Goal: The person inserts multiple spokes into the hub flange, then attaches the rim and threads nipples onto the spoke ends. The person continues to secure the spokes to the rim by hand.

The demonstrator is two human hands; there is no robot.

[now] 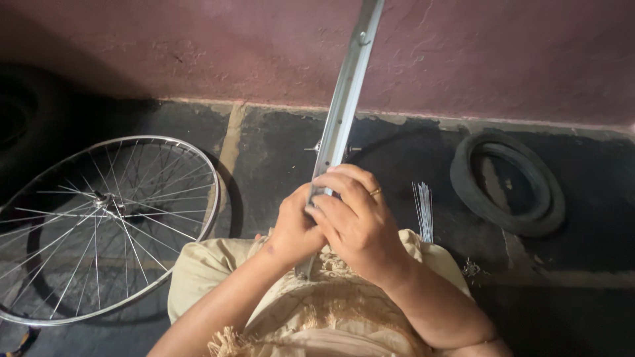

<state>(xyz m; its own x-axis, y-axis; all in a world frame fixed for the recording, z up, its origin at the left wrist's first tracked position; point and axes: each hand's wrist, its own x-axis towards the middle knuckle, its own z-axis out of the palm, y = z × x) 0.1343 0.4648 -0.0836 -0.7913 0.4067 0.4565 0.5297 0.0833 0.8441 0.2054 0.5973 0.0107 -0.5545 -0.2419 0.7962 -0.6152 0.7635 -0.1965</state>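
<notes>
Bare metal rim in your grip
Your left hand point(296, 228) and right hand point(355, 221) both clasp the shiny, hole-dotted rim point(344, 106), standing edge-on above your lap.

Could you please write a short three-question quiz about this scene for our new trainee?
1. True or false: both hands grip the bare metal rim that stands on edge before the person.
2. Which lies on the floor left of the person? A) a spoked wheel B) a coiled hose C) a toolbox
3. Which hand wears a ring on one of its fingers?

Key
1. True: the left hand and the right hand both close round it.
2. A: the spoked wheel lies flat there; a rubber tyre lies to the right, with a bundle of loose spokes between.
3. The right hand.
</notes>
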